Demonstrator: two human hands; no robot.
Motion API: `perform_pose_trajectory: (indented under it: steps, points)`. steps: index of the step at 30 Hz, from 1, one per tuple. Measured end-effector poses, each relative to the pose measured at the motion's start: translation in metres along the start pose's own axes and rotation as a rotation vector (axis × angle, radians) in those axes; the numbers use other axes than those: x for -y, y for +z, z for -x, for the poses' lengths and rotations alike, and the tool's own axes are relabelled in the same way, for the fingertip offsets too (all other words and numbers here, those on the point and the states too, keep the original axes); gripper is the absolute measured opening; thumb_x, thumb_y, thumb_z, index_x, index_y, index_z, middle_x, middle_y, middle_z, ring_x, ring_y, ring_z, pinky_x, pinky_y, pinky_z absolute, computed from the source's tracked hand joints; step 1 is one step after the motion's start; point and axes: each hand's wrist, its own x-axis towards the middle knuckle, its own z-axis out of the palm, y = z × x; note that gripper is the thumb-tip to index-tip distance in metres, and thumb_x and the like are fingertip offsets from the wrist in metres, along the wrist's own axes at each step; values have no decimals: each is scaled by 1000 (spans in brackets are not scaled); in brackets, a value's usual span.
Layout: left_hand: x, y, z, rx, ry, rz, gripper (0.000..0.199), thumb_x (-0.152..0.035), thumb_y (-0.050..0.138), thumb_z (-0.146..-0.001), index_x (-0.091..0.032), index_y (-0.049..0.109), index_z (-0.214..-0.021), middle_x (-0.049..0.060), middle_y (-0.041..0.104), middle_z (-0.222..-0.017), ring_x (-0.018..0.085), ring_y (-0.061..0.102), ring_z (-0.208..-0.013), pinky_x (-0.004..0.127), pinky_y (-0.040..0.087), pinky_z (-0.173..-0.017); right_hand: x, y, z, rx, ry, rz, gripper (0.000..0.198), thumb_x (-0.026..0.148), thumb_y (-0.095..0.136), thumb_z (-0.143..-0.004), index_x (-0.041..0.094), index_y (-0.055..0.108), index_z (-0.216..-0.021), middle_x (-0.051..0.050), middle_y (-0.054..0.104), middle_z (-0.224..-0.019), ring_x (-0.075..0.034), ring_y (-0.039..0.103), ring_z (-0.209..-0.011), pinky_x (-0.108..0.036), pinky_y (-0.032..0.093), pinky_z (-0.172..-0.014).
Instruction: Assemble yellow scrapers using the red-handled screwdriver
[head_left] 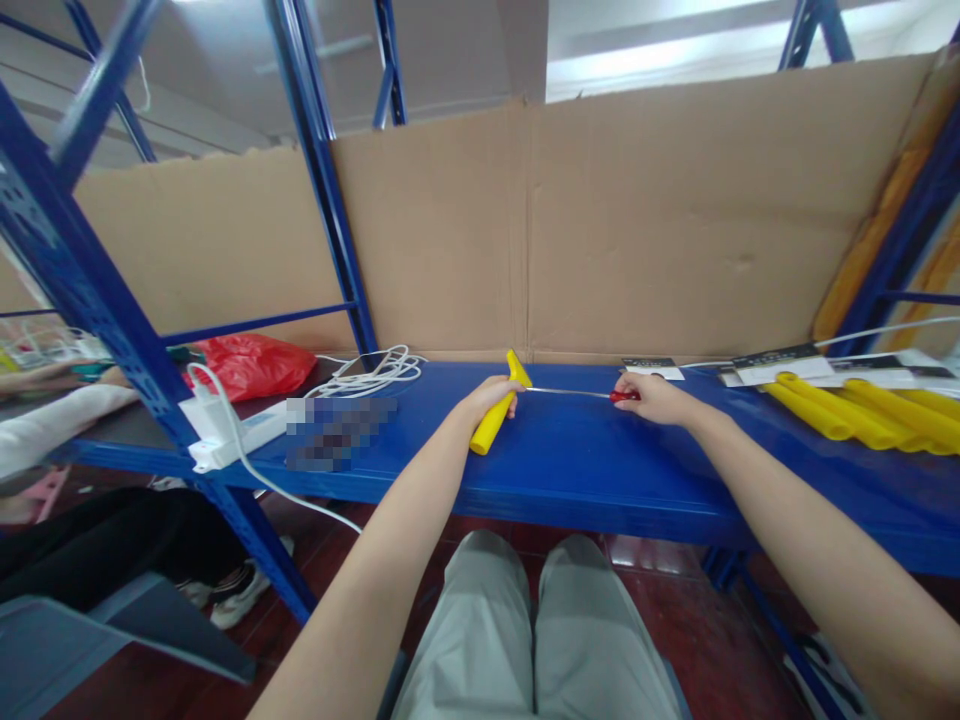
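My left hand [491, 398] is closed around the handle of a yellow plastic T-shaped tool [490, 428]. The tool slants on the blue tabletop, its narrower head pointing away from me. In my right hand [654, 397] is a screwdriver with a red handle [624, 396], held in my fingertips. Its thin metal shaft lies level, running left towards the head of the yellow tool. At this size I cannot tell whether the tip is in the tool or only touching it.
Several yellow tubular handles [885, 415] and white-and-black cards [780, 367] lie at the right. To the left are coiled white cable [379, 370], a power strip [259, 430] and a red plastic bag [255, 365]. A blue post [97, 270] separates me from another seated person. Cardboard [637, 230] lines the back.
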Motion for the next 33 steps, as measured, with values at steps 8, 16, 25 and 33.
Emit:
perform_pose_trajectory:
  steps: [8,16,25,33]
  points:
    - [5,0,-4,-12,2,18,10,-12,52,-81,-17,50,-72,-4,51,-45,10,49,-40,21,41,-48,3,2,0,-14,-4,31,6,20,59,-75,23,55,-78,-5,69,-80,-20,65,-78,-31,50,-72]
    - [6,2,-9,-58,-18,18,6,-11,53,-82,-16,52,-77,-4,51,-45,11,49,-39,22,40,-47,3,0,-1,-15,37,37,6,18,58,-74,22,54,-77,-7,69,-83,-20,65,-79,-31,50,-75]
    - [4,4,-3,-50,4,13,7,-12,53,-82,-16,53,-76,-4,50,-44,10,48,-39,21,38,-46,-2,-4,-1,-53,39,69,4,21,57,-76,21,58,-80,-7,70,-84,-20,65,-78,-31,49,-74]
    - [5,3,-6,-44,13,5,8,-11,54,-81,-16,53,-75,-4,51,-44,10,48,-38,21,39,-46,-2,-1,-2,-34,10,27,4,21,58,-75,22,56,-78,-6,69,-79,-20,65,-74,-31,50,-69]
